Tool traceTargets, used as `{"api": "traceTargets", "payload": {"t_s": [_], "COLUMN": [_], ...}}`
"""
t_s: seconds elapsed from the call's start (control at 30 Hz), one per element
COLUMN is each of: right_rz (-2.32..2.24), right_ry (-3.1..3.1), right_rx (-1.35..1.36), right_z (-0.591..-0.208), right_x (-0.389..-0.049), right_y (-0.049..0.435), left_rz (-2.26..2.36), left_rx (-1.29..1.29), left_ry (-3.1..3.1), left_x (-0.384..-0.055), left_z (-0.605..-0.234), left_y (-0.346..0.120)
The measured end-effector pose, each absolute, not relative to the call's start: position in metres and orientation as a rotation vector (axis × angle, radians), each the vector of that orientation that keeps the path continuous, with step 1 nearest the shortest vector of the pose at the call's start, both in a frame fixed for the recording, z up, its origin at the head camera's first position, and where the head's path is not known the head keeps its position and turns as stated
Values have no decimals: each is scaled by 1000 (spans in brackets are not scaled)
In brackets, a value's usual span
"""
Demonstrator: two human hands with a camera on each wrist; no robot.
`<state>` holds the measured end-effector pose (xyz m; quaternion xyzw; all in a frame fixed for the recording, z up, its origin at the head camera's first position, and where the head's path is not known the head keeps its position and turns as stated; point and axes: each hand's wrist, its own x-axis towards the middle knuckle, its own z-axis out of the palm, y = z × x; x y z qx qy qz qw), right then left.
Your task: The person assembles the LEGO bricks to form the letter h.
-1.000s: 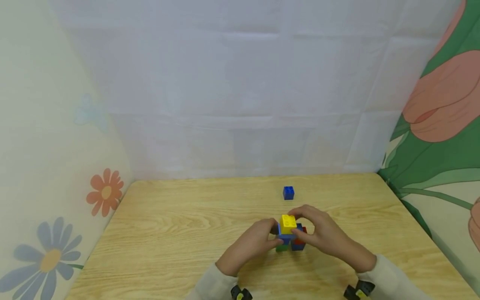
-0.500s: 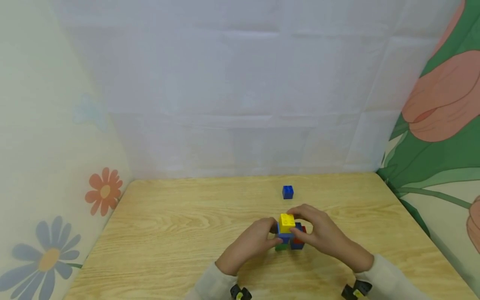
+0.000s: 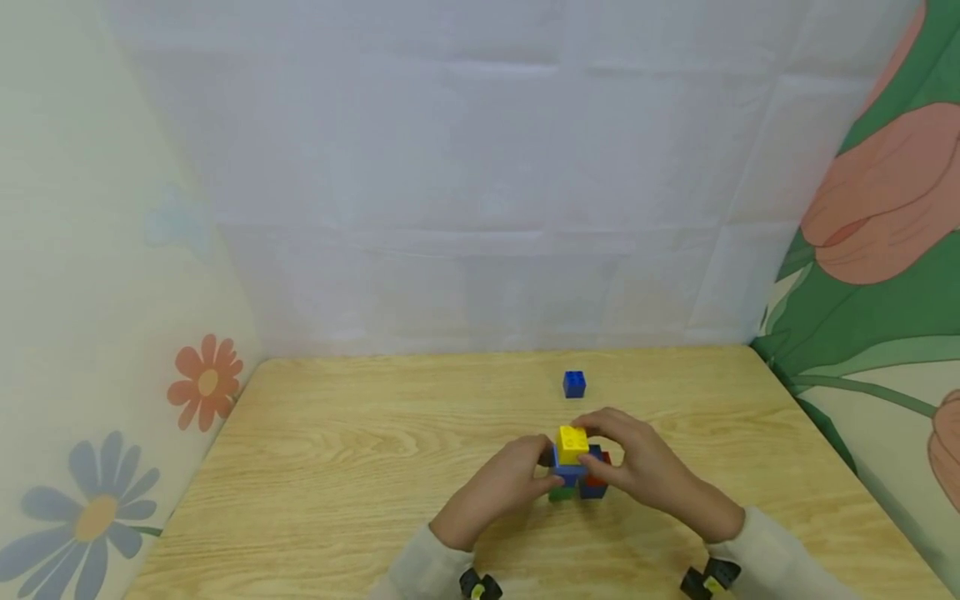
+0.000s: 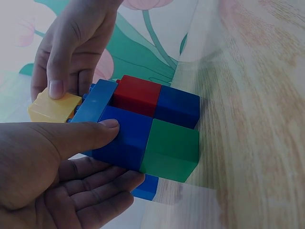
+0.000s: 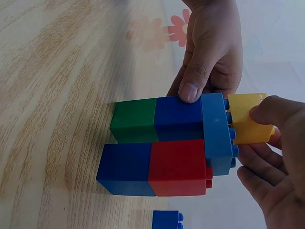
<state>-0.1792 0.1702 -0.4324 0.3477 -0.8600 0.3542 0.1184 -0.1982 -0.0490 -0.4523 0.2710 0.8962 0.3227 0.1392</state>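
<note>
My left hand (image 3: 504, 483) pinches a stack between thumb and fingers, its thumb on a dark blue brick (image 4: 125, 138) that sits above a green brick (image 4: 170, 150). Across the top lies a flatter light blue brick (image 5: 217, 136). My right hand (image 3: 647, 467) pinches a yellow brick (image 5: 245, 117) at the studs of the light blue one; whether it is fully seated I cannot tell. Beside the green column stands a red brick (image 5: 176, 167) on another dark blue brick (image 5: 125, 168), close to the light blue brick's underside.
A loose blue brick (image 3: 574, 384) stands farther back on the wooden table (image 3: 360, 467). A white cloth (image 3: 480, 183) hangs behind the table's back edge. Walls with painted flowers flank it on both sides.
Hands and bricks hold almost the same pose throughout. The whole scene slips slightly left in the head view.
</note>
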Motion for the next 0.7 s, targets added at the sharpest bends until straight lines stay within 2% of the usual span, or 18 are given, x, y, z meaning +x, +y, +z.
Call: {"api": "traceTargets", "payload": {"t_s": [0.7], "right_rz": [998], "right_ry": [-2515], "right_rx": [1017], "right_z": [-433], "right_x": [-179], "right_y": [171], "left_rz": [966], "left_rx": [780], "left_ry": [2572], "left_x": [-196], "left_z": [-451], "left_y": [-48]}}
